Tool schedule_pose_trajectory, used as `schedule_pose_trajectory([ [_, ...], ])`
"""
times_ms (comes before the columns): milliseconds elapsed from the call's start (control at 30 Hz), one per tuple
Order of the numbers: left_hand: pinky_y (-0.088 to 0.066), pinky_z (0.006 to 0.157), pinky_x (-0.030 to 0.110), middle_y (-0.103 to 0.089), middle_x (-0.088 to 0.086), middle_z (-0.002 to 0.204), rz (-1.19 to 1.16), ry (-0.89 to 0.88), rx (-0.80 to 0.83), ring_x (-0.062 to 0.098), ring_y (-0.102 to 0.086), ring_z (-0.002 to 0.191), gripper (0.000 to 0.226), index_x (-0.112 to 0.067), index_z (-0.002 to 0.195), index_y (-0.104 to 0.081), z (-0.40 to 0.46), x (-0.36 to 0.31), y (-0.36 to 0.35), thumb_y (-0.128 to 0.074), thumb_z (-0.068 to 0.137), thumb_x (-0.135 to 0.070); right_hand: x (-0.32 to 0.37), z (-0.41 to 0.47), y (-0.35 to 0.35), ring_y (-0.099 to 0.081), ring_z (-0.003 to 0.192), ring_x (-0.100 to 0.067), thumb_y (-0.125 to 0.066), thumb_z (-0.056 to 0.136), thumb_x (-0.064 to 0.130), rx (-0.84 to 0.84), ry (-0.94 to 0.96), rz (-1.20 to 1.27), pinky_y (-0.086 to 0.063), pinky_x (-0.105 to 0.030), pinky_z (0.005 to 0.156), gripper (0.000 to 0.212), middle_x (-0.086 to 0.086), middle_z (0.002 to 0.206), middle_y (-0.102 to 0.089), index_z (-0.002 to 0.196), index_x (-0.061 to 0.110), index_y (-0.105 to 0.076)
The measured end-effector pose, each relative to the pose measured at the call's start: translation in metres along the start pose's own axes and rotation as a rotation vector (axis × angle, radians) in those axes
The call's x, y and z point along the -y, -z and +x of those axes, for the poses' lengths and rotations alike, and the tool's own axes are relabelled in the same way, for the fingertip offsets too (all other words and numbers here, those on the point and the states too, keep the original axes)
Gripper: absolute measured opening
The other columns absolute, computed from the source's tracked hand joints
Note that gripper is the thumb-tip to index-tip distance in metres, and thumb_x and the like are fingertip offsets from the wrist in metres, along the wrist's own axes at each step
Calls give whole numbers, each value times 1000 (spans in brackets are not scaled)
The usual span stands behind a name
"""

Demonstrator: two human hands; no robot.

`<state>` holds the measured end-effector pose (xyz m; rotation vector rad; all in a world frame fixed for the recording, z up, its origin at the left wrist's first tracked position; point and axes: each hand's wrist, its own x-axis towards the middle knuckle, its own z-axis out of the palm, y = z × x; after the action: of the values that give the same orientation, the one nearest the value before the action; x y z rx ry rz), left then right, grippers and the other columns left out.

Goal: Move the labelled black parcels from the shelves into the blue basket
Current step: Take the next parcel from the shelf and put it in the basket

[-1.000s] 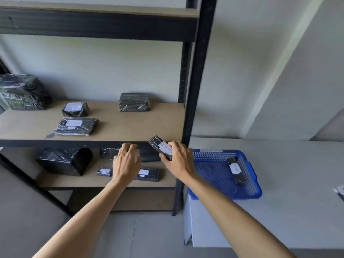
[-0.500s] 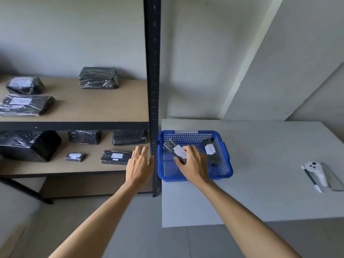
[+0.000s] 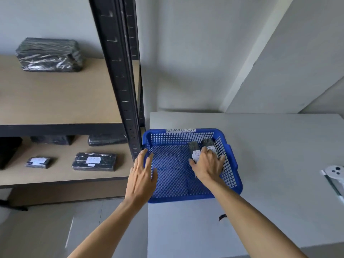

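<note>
The blue mesh basket [image 3: 186,199], tagged "RETURN OVERDUE", stands on the grey table's left end. My right hand [image 3: 208,164] is down inside it, fingers around a labelled black parcel [image 3: 193,148] that lies against the basket floor. A second labelled parcel [image 3: 208,143] lies right beside it, partly under my fingers. My left hand [image 3: 143,170] hovers open at the basket's left rim and holds nothing. On the lower shelf lie a labelled flat parcel [image 3: 94,162] and a small labelled parcel [image 3: 38,162]. An unlabelled wrapped parcel [image 3: 50,54] sits on the upper shelf.
The black shelf upright [image 3: 121,71] stands just left of the basket. Two dark parcels [image 3: 107,140] [image 3: 52,140] lie at the back of the lower shelf, no labels showing. The grey table [image 3: 279,164] carries a white controller [image 3: 335,172] at its right edge.
My right hand carried the labelled parcel from the shelf edge over into the basket and down beside the other parcel. My left hand followed from the shelf to the basket's left rim.
</note>
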<state>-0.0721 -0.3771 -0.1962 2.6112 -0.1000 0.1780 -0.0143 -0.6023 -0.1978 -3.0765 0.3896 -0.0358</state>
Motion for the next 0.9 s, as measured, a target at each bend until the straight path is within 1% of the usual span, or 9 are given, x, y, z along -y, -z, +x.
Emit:
schedule_pose_trajectory([
  [67, -33, 111, 44, -25, 11, 155, 14, -22, -4, 27, -23, 144, 52, -10, 141, -40, -3, 4, -11, -53, 93, -22, 1, 10, -10, -61, 107, -26, -65, 80, 63, -20, 24, -88, -32, -48, 97, 67, -7, 114, -68, 122, 13, -52],
  [133, -21, 116, 41, -20, 9, 158, 8, -33, -13, 23, -10, 148, 50, -11, 142, -40, -6, 6, -17, -50, 95, -23, 3, 14, -17, -60, 103, -25, -64, 80, 64, -31, 50, -130, -32, -47, 95, 65, -7, 111, -67, 119, 13, -52],
  [233, -15, 117, 39, -18, 8, 159, 4, -29, -14, 19, -3, 149, 48, -12, 141, -41, -6, 6, -19, -49, 95, -24, 4, 17, -22, -60, 96, -24, -63, 79, 65, -84, 75, -149, -34, -47, 92, 63, -8, 104, -67, 111, 12, -54],
  [300, -15, 116, 39, -17, 5, 159, 6, -14, -4, 17, -1, 149, 50, -13, 142, -41, -6, 6, -19, -50, 95, -26, 4, 18, -24, -57, 96, -25, -65, 78, 65, -114, 96, -159, -36, -47, 90, 63, -9, 105, -64, 109, 11, -55],
  [433, -18, 117, 41, -16, 3, 160, 20, -8, 11, 17, 0, 149, 52, -14, 143, -39, -7, 6, -17, -50, 94, -28, 3, 18, -24, -53, 99, -27, -68, 79, 59, -141, 139, -179, -36, -47, 88, 61, -11, 113, -56, 115, 12, -52],
  [533, -15, 118, 40, -16, 5, 160, 27, -16, 21, 17, 1, 149, 53, -13, 144, -38, -7, 6, -16, -50, 94, -27, 2, 18, -22, -54, 100, -28, -69, 80, 56, -128, 140, -178, -35, -47, 88, 58, -11, 113, -58, 117, 14, -54],
  [633, -13, 117, 39, -16, 8, 160, 61, -26, 33, 20, 0, 149, 55, -10, 144, -36, -6, 4, -14, -50, 93, -25, 1, 17, -21, -55, 101, -28, -69, 80, 58, -99, 115, -161, -35, -47, 89, 58, -10, 112, -59, 114, 14, -56],
  [767, -21, 118, 47, -22, 12, 157, 66, -22, 69, 26, -8, 148, 58, -8, 146, -33, -3, -1, -6, -52, 93, -23, 5, 12, -10, -55, 102, -27, -63, 82, 64, -98, 101, -132, -35, -49, 91, 60, -10, 113, -60, 113, 13, -57],
  [900, -29, 115, 47, -35, 10, 150, -87, 31, 73, 27, -21, 145, 53, -9, 142, -39, 0, -11, 13, -55, 92, -19, 14, -9, 13, -58, 105, -26, -61, 87, 56, -86, 148, -35, -39, -51, 93, 52, -7, 115, -60, 117, 14, -57],
])
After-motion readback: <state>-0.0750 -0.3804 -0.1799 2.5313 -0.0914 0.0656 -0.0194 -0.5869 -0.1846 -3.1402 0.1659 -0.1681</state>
